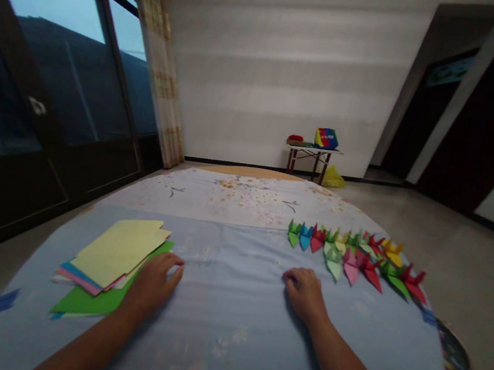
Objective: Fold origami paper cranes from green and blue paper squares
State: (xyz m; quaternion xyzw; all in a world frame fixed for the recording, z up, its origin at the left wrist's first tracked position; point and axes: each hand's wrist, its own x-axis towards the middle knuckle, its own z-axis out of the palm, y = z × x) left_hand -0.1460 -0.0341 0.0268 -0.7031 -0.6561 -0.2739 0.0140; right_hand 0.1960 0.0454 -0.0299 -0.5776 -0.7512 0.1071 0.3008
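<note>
My left hand [158, 278] rests on the blue cloth at the right edge of a stack of colored paper [121, 249], thumb apart from its loosely bent fingers and nothing held. Pale yellow sheets lie on top of that stack, with blue, pink and green sheets [80, 302] sticking out below. On the right, my right hand [304, 292] lies on the cloth, fingers loosely bent and holding nothing. Beyond it, several folded paper cranes [351, 266] stand in rows, in green, blue, red, pink and yellow.
A light blue cloth [225, 309] covers the near part of the round table, with a white floral cloth [244, 200] farther back. Blue tape pieces [4, 302] hold its sides. A round container [453, 354] sits low at right. A small table [313, 151] stands by the wall.
</note>
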